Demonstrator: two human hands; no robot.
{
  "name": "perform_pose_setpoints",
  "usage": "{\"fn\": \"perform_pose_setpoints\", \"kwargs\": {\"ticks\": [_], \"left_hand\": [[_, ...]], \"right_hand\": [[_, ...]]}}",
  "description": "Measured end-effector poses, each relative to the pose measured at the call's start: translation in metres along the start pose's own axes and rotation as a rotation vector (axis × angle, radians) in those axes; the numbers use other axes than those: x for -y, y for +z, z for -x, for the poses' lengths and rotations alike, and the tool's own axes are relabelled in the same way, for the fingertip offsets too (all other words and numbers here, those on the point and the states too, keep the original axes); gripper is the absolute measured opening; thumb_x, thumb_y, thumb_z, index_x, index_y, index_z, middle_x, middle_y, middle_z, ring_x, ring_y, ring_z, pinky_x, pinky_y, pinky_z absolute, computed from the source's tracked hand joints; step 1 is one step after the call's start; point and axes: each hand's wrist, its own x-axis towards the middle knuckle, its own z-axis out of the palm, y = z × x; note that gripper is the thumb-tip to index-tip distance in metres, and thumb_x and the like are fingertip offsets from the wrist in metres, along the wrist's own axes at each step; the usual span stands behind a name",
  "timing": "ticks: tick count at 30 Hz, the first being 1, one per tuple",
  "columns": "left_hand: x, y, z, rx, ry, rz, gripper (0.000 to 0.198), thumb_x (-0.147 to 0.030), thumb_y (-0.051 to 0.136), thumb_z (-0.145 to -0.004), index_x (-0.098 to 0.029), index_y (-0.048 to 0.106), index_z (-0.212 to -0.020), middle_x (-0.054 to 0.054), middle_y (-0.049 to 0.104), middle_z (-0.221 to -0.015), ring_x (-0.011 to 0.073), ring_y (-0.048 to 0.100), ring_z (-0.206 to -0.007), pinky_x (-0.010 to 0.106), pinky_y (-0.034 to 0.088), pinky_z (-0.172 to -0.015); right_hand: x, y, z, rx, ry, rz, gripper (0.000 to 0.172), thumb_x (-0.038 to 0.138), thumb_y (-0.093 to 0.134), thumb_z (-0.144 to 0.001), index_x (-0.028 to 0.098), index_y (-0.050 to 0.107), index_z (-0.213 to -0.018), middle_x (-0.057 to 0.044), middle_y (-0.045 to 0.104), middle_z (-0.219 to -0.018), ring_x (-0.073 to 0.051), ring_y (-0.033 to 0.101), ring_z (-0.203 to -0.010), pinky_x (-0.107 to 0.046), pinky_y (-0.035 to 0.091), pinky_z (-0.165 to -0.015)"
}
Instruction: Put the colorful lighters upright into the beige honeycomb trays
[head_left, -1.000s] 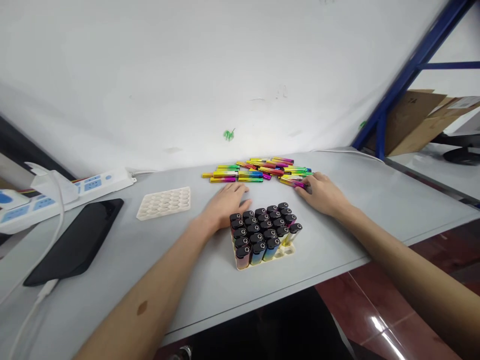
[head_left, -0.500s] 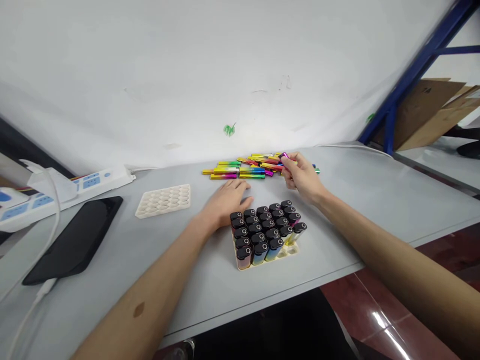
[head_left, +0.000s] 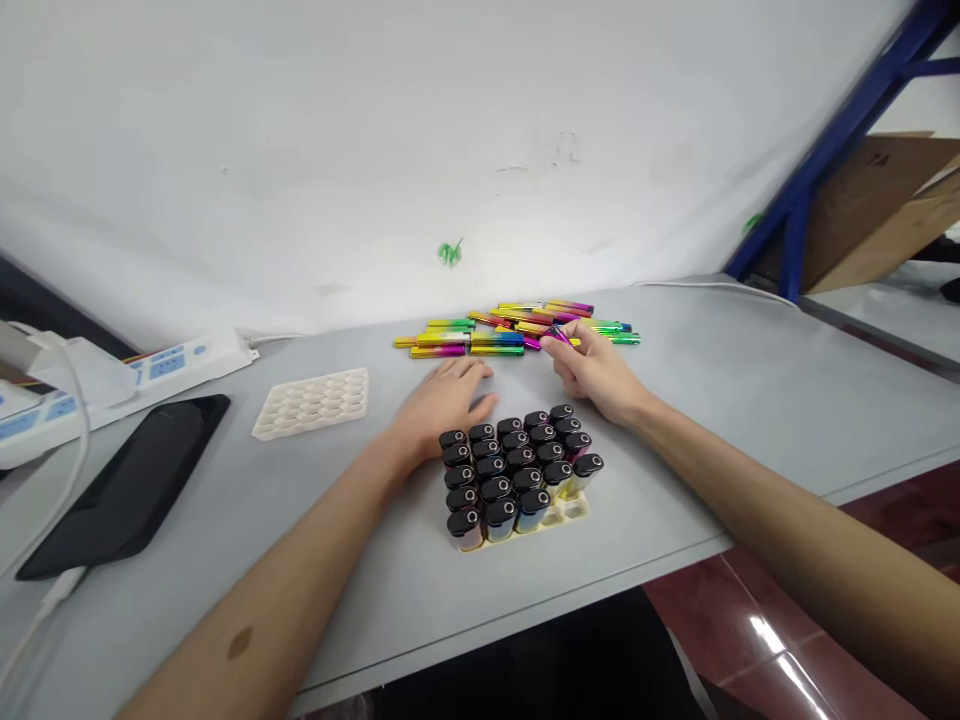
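My right hand (head_left: 596, 370) pinches a purple metallic lighter (head_left: 559, 335) with a black top, over the near right side of a loose pile. Several lighters (head_left: 497, 340) in yellow, green, blue, red and purple lie there on their sides. My left hand (head_left: 444, 402) rests flat on the table, fingers stretched out and thumb apart, holding nothing. Close by its thumb stands a cream tray (head_left: 576, 510) of oval sockets. Upright lighters (head_left: 496, 488) with black tops fill most of it; two sockets at the near right corner are bare.
A second cream tray (head_left: 311, 402) with bare sockets lies on the left. Beyond it are a black phone (head_left: 127, 480) on a white cable and a white power strip (head_left: 169, 368). A white wall (head_left: 337, 150) backs the grey table (head_left: 720, 380). Cardboard (head_left: 874, 205) leans behind a blue frame (head_left: 806, 190).
My right hand has moved down and slightly left, towards me, with the purple lighter still pinched. My left hand stays flat on the table. The camera view has shifted slightly.
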Motion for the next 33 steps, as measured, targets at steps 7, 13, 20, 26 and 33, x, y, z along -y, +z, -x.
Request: {"fn": "perform_pose_setpoints", "kwargs": {"ticks": [7,13,20,26,33], "left_hand": [[0.0025,0.0025,0.0001,-0.034,0.015,0.008,0.034,-0.039,0.045,-0.097,-0.019,0.055,-0.122,0.01,0.057,-0.133,0.0274,0.051,-0.124,0.045,0.043,-0.106],[0.003,0.0022,0.0001,-0.025,0.001,0.023,0.034,-0.039,0.046,-0.096,-0.019,0.055,-0.122,0.01,0.057,-0.134,0.0275,0.051,-0.124,0.045,0.043,-0.106],[0.0032,0.0029,-0.0005,-0.025,-0.002,0.024,0.035,-0.04,0.045,-0.096,-0.019,0.055,-0.123,0.01,0.056,-0.136,0.0269,0.049,-0.127,0.045,0.041,-0.109],[0.0038,0.0031,0.0006,-0.024,-0.002,0.033,0.035,-0.04,0.045,-0.096,-0.02,0.055,-0.123,0.01,0.056,-0.135,0.027,0.05,-0.127,0.045,0.042,-0.107],[0.0034,0.0024,0.0004,-0.025,-0.001,0.026,0.034,-0.039,0.046,-0.096,-0.02,0.055,-0.123,0.01,0.057,-0.134,0.0267,0.051,-0.125,0.044,0.043,-0.107]], "right_hand": [[-0.0014,-0.0011,0.0008,0.062,0.078,-0.057,0.054,0.069,0.047,-0.089,0.022,0.043,-0.063,0.009,0.018,-0.05,-0.008,0.011,-0.043,-0.026,0.008,-0.041],[0.001,-0.0016,0.0016,0.047,0.121,-0.098,0.059,0.067,0.041,-0.091,0.023,0.03,-0.054,0.008,0.017,-0.049,-0.008,0.009,-0.044,-0.027,0.006,-0.042],[0.0028,-0.0015,0.0035,0.004,0.136,-0.14,0.049,0.046,0.039,-0.094,0.023,0.029,-0.051,0.008,0.017,-0.046,-0.007,0.008,-0.042,-0.026,0.007,-0.041],[0.0016,-0.0019,0.0028,-0.049,0.141,-0.139,0.054,0.058,0.042,-0.092,0.023,0.031,-0.052,0.008,0.019,-0.047,-0.007,0.011,-0.041,-0.025,0.009,-0.04],[0.0006,-0.0028,0.0034,-0.043,0.127,-0.114,0.052,0.053,0.041,-0.094,0.023,0.031,-0.052,0.008,0.018,-0.046,-0.007,0.011,-0.041,-0.025,0.009,-0.04]]}}
